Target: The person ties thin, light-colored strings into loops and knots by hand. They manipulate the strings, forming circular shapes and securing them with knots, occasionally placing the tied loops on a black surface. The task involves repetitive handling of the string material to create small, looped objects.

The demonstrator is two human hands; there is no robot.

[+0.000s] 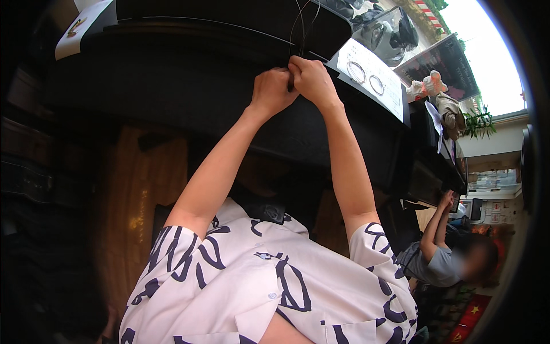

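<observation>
My left hand (272,92) and my right hand (313,83) meet over the near edge of a black table, fingers curled and pressed together. A thin wire (294,26) rises in loose loops from between them, against a black panel (229,22). My right thumb and forefinger pinch at the wire's lower end. The fingers of my left hand are closed, and what they grip is hidden behind the knuckles. To the right of my hands, two coils of thin wire, a larger coil (356,71) and a smaller coil (376,85), lie on a white printed sheet (392,102).
Another sheet with a small gold-coloured item (75,27) lies at the far left. Beyond the coils stand clear plastic bags (389,34) with dark contents. A co-worker (438,252) sits at the right with both hands at a dark table. Wooden flooring (146,212) shows below.
</observation>
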